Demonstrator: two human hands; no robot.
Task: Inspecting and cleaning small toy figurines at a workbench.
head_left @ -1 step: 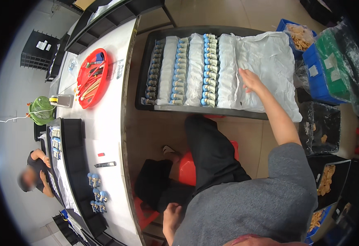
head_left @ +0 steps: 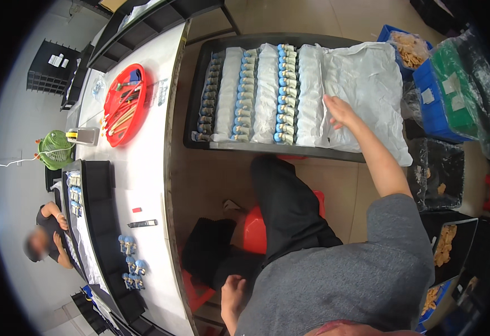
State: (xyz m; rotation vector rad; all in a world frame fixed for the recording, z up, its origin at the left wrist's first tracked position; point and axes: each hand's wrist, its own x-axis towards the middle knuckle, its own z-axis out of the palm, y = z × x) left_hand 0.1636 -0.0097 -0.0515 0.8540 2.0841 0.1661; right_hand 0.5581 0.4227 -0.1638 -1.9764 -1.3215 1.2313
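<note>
A black tray (head_left: 200, 84) holds rows of small blue-and-cream figurines (head_left: 285, 92), with white wrapping sheet (head_left: 267, 95) folded up between the rows. The sheet's loose part (head_left: 368, 75) spreads over the tray's right side and hangs past its near edge. My right hand (head_left: 341, 112) lies on this sheet beside the fold to the right of the figurines, its fingers stretched out and touching it. Low in the view, my left hand (head_left: 232, 292) rests by my dark-trousered lap with fingers curled; nothing shows in it.
Left stands a white table (head_left: 152, 246) with a red basin (head_left: 108, 106) of tools, a dark cutter (head_left: 143, 223) and loose figurines (head_left: 127, 245). Blue bins (head_left: 438, 106) and dark boxes of tan pieces (head_left: 445, 246) stand right. Another person (head_left: 49, 235) works at far left.
My right hand has shifted very slightly left along the sheet. My left hand has stayed by my lap.
</note>
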